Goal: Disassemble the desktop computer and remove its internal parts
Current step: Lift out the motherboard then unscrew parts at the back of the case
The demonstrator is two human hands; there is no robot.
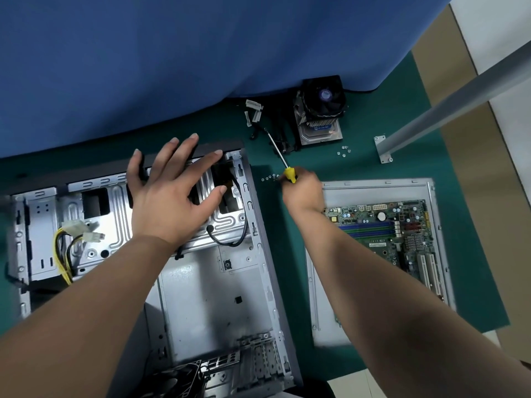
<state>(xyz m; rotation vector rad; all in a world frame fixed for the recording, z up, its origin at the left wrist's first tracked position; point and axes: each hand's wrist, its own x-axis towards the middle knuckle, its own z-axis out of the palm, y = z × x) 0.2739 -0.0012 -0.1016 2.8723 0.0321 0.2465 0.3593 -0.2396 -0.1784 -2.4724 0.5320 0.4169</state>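
Observation:
The open computer case (pixel 201 300) lies flat at the left, its bay empty of the board. My left hand (pixel 172 193) is spread above the drive cage (pixel 115 202) at the case's far end, fingers straight. My right hand (pixel 303 189) grips the yellow-handled screwdriver (pixel 280 156) just right of the case, its shaft pointing away from me. The motherboard (pixel 385 234) lies on the removed side panel (pixel 327 311) at the right. Yellow and black power cables (pixel 64 248) hang at the case's left end.
The CPU cooler with fan (pixel 323 106) sits on a drive at the back, with loose white connectors (pixel 254 110) beside it. Small screws (pixel 343 150) and another screw group (pixel 270 177) lie on the green mat. A metal post (pixel 448 110) with a bracket stands at the right. Blue cloth covers the back.

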